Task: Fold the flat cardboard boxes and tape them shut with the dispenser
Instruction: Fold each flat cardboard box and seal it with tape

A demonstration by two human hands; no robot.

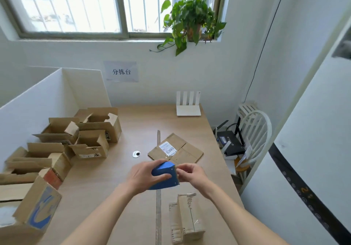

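Observation:
My left hand [143,177] grips a blue tape dispenser [166,176] held above the wooden table [133,127]. My right hand [190,173] pinches at the dispenser's right edge with curled fingers. Behind the hands lies a flat cardboard box [182,152] with a white label. A small folded box [187,216] with clear tape on it stands at the near right of the table.
Several open cardboard boxes [79,138] crowd the table's left side beside a white partition [34,104]. A round metal grommet [136,154] sits mid-table. A white router [188,109] stands at the back. A white chair [254,130] with devices is to the right.

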